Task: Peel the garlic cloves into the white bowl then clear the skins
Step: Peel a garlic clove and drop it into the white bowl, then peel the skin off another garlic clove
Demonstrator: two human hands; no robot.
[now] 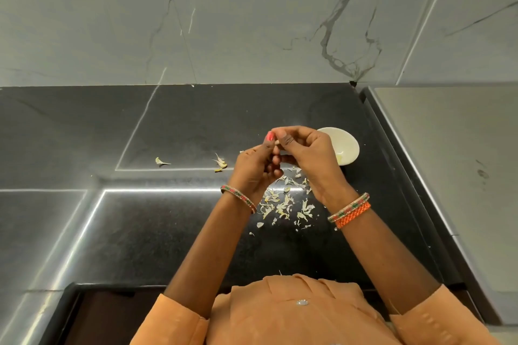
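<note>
Both my hands are raised together over the black counter. My left hand (256, 166) and my right hand (305, 152) pinch one small garlic clove (277, 143) between thumbs and fingertips; most of the clove is hidden by the fingers. The white bowl (346, 148) stands on the counter just behind my right hand, partly covered by it. A scatter of pale garlic skins (286, 204) lies on the counter below and between my wrists. Unpeeled cloves (220, 162) lie to the left of my left hand, and one lone clove (160, 161) sits farther left.
The black granite counter (168, 126) meets a grey marble wall at the back. A raised grey ledge (448, 148) borders the counter on the right. The counter's front edge runs just ahead of my orange-clothed chest.
</note>
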